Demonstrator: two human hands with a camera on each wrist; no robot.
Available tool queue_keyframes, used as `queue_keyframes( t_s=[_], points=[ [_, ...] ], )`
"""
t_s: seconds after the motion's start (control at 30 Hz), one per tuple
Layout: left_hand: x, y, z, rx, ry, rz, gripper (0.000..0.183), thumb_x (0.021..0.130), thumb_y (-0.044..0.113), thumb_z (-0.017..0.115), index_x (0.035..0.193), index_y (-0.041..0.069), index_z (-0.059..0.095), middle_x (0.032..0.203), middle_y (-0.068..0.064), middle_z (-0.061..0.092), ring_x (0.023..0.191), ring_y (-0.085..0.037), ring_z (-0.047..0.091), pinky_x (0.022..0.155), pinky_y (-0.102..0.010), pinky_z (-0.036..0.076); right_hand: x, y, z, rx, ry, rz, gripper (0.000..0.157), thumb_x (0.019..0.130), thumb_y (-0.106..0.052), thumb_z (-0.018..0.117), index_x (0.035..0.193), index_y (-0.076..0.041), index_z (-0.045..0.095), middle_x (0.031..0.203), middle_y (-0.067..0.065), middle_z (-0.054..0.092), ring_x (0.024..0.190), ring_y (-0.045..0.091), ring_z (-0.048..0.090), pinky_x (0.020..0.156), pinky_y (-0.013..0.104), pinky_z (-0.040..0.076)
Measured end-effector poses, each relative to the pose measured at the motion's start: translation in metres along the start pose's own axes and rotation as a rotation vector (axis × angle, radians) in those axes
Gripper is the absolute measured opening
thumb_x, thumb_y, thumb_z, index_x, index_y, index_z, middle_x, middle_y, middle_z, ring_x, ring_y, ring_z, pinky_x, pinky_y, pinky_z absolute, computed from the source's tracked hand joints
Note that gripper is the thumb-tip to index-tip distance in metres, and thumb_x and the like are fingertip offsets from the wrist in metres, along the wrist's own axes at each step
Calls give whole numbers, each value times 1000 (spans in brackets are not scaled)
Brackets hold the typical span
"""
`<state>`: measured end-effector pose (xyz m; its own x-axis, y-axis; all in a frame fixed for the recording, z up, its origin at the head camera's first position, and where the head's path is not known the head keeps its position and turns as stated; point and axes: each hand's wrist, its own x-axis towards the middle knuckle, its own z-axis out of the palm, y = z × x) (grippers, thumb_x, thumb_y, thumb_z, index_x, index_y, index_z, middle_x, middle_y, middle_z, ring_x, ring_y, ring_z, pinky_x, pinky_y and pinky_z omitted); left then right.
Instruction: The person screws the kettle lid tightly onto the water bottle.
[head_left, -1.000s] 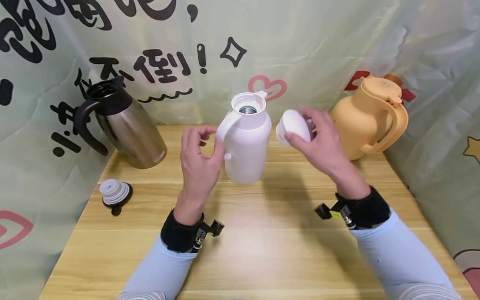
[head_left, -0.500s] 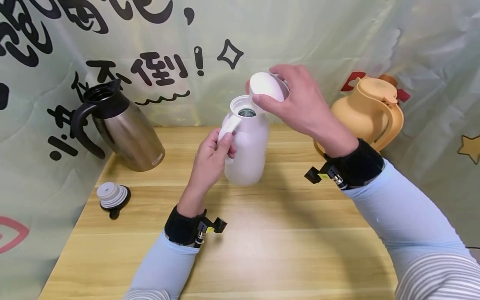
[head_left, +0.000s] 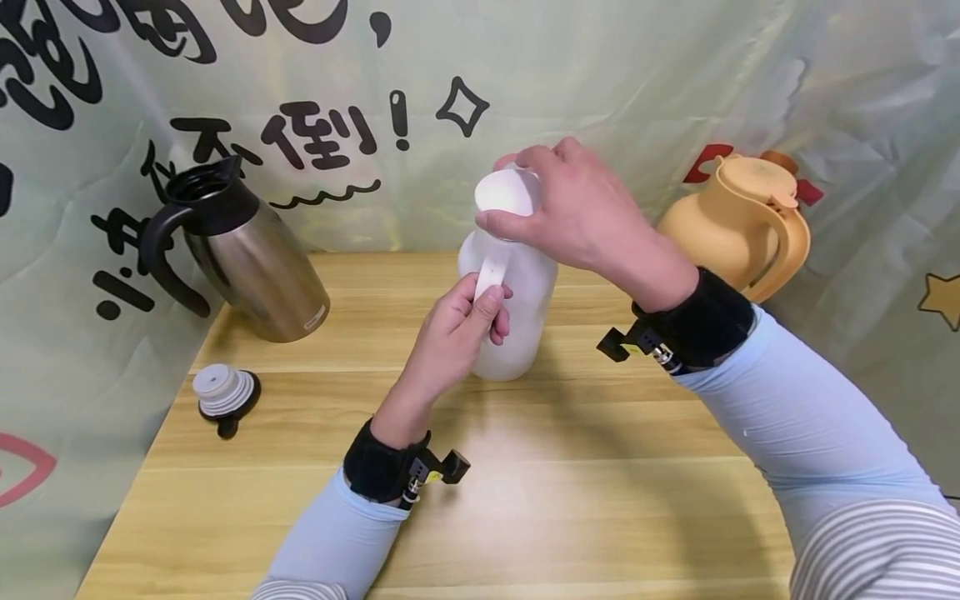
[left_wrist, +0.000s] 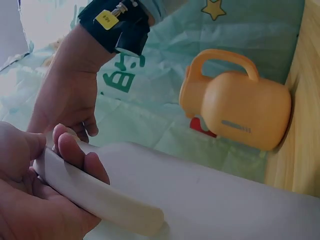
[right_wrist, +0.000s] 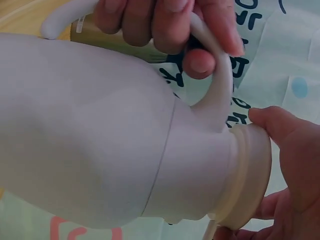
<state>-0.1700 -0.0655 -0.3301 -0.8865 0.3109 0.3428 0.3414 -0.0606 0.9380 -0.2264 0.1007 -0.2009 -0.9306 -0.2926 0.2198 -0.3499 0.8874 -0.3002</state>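
Note:
A white thermos jug (head_left: 513, 333) stands near the middle of the table, its handle (head_left: 492, 268) toward the left. My left hand (head_left: 450, 333) grips that handle; in the right wrist view its fingers (right_wrist: 137, 22) curl around it. The round white lid (head_left: 504, 193) sits at the jug's mouth, covering the opening. With thumb and fingers on opposite sides of its rim, my right hand (head_left: 588, 204) holds the lid (right_wrist: 255, 175), which meets the neck in the right wrist view.
A steel jug (head_left: 262, 267) with a black top stands open at the back left. In front of it lies a grey stopper (head_left: 223, 390) with a black base. An orange jug (head_left: 720, 229) stands at the back right, before the printed cloth backdrop (head_left: 615, 75).
My right hand has carried the lid from beside the jug onto its mouth. My left hand has closed around the handle, and the jug has shifted slightly right.

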Motion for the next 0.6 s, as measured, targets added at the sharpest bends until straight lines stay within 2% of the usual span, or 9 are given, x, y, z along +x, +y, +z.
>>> queue_keyframes(
  t_s=[0.17, 0.23, 0.3, 0.4, 0.5, 0.6],
  points=[
    [-1, 0, 3, 2, 3, -1, 29, 102, 34, 47, 103, 5, 54, 76, -14, 57, 67, -26, 54, 65, -32, 50, 0, -1, 1, -71, -17, -10, 87, 70, -87, 49, 132, -27, 52, 109, 11, 50, 95, 24, 46, 70, 42, 46],
    [-1, 0, 3, 7, 4, 5, 29, 102, 34, 47, 102, 6, 53, 76, -14, 56, 67, -25, 54, 65, -32, 50, 1, -1, -1, -90, -43, -23, 89, 69, -89, 47, 134, -27, 51, 108, 11, 50, 95, 24, 46, 70, 41, 46],
    [-1, 0, 4, 10, 7, 13, 30, 102, 34, 46, 101, 4, 53, 76, -14, 56, 67, -24, 54, 64, -32, 50, 3, 0, -6, -90, -87, -30, 90, 71, -88, 45, 137, -27, 50, 114, 13, 52, 101, 27, 46, 75, 44, 46],
    [0, 0, 5, 18, 10, 17, 32, 102, 33, 46, 101, 2, 52, 75, -13, 56, 66, -24, 54, 63, -31, 50, 6, 7, -15, -22, -152, -48, 85, 79, -82, 45, 139, -22, 50, 121, 16, 52, 109, 30, 44, 86, 49, 44],
    [0, 0, 5, 30, 12, 14, 33, 102, 32, 46, 101, 0, 52, 75, -13, 56, 66, -23, 54, 63, -32, 50, 11, 18, -22, 86, -191, -124, 74, 84, -71, 52, 137, -20, 53, 127, 13, 52, 114, 28, 43, 94, 50, 40],
    [-1, -1, 4, 35, 14, 11, 33, 102, 31, 46, 100, -1, 52, 74, -13, 55, 66, -23, 53, 63, -31, 49, 14, 27, -24, 161, -237, -223, 69, 83, -64, 62, 139, -26, 50, 130, 4, 53, 111, 22, 48, 93, 46, 42]
  ],
)
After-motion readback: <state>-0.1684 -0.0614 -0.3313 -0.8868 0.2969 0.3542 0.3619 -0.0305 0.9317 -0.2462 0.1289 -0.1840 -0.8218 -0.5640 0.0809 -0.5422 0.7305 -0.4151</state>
